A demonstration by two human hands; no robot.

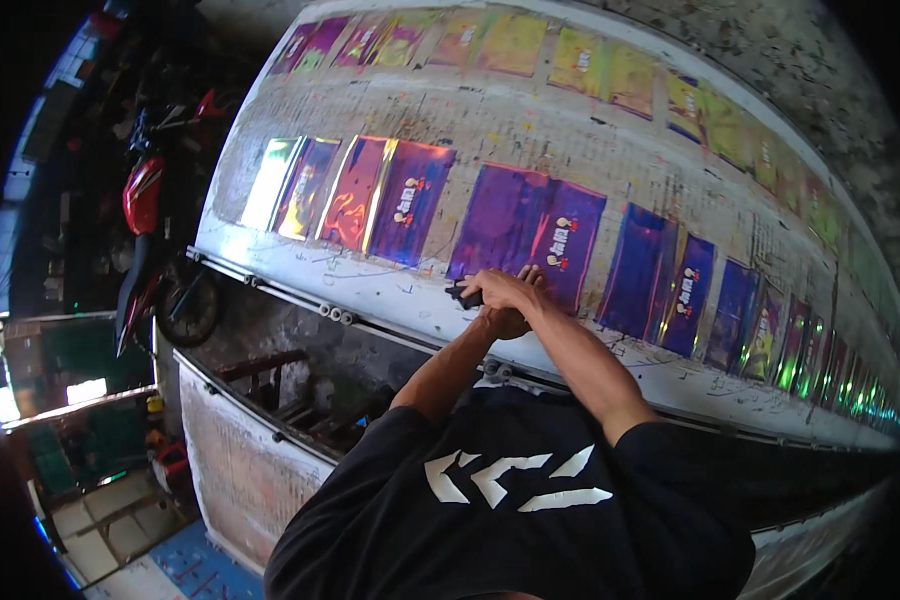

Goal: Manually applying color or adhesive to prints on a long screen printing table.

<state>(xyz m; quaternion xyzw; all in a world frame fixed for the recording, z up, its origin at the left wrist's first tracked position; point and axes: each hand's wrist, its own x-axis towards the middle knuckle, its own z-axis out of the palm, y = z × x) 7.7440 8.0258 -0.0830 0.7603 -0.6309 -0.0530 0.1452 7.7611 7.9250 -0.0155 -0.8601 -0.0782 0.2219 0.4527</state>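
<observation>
My right hand (502,288) crosses over my left hand (510,324) at the near edge of a long pale table. A small dark object (466,297) shows beneath the fingers of my right hand, which curl down on it; its kind is hard to make out. My left hand is mostly covered by the right, and fingertips, seemingly its own, stretch out on the film just beyond. Under both hands lies a shiny purple film sheet (500,215) with a printed panel (568,235) on its right half.
Several similar iridescent sheets (410,200) lie in a row to either side, with another row (510,45) along the far side. A metal rail (340,316) runs along the near edge. A second table (240,430) stands at lower left, and a red motorcycle (143,195) beyond.
</observation>
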